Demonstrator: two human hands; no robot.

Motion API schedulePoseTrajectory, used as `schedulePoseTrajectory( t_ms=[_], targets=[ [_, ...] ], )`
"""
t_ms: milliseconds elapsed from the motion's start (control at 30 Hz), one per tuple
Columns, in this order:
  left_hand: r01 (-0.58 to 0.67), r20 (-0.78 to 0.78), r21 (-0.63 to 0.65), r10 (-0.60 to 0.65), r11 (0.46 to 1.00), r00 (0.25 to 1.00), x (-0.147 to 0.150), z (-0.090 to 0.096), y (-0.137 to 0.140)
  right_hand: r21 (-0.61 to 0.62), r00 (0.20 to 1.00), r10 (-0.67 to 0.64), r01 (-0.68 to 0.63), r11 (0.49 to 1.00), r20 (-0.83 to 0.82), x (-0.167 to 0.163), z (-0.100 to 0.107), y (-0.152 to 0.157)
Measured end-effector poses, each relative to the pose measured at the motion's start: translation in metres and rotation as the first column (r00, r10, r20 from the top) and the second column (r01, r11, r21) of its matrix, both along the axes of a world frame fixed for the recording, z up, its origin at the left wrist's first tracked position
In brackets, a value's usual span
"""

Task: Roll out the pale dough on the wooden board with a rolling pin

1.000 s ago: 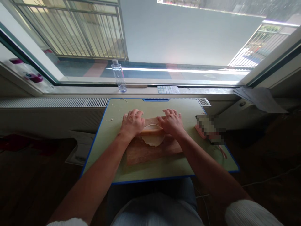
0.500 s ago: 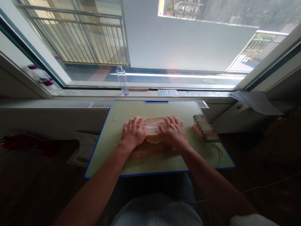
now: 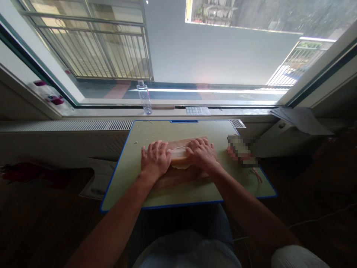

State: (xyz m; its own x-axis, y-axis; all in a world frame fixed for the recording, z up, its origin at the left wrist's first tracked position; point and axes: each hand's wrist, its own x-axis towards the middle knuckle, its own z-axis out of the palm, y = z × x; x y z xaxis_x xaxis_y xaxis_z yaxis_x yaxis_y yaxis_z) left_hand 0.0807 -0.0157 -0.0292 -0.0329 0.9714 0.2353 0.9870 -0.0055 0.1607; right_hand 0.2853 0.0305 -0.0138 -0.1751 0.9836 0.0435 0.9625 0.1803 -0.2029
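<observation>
A pale wooden rolling pin (image 3: 180, 160) lies crosswise on a sheet of dough (image 3: 182, 166), whose pale edges show in front of and behind it. My left hand (image 3: 156, 159) is curled over the pin's left end, and my right hand (image 3: 204, 153) covers its right end. Both ends of the pin are hidden under my palms and fingers. Beneath the dough lies a brown wooden board (image 3: 175, 180), set slightly askew.
The board rests on a small green table (image 3: 134, 193) with a blue rim. A pixelated item (image 3: 242, 150) sits at its right. Dough crumbs (image 3: 135, 142) dot the left. Behind, a clear bottle (image 3: 144, 98) stands on the window sill, left of a patterned card (image 3: 194, 111).
My left hand has shifted slightly on the pin, and a little more dough shows in front. The whole view has tilted a touch. Both hands stay on the pin.
</observation>
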Motion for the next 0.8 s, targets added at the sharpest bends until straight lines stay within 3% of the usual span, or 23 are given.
schedulePoseTrajectory(
  t_ms=[167, 400, 800],
  targets=[
    [-0.084, 0.033, -0.071, 0.087, 0.994, 0.996, -0.002, 0.003, 0.021, -0.009, 0.999, -0.044, 0.043, 0.999, -0.024, -0.004, -0.002, 0.020],
    [-0.085, 0.076, -0.103, 0.093, 0.991, 0.993, -0.008, 0.005, 0.054, 0.085, 0.997, -0.039, 0.045, 0.995, -0.070, -0.011, -0.007, 0.050],
    [-0.104, 0.032, -0.118, 0.109, 0.987, 0.994, -0.014, 0.005, 0.089, 0.098, 0.997, -0.038, 0.045, 0.994, -0.071, -0.017, -0.010, 0.086]
  ],
)
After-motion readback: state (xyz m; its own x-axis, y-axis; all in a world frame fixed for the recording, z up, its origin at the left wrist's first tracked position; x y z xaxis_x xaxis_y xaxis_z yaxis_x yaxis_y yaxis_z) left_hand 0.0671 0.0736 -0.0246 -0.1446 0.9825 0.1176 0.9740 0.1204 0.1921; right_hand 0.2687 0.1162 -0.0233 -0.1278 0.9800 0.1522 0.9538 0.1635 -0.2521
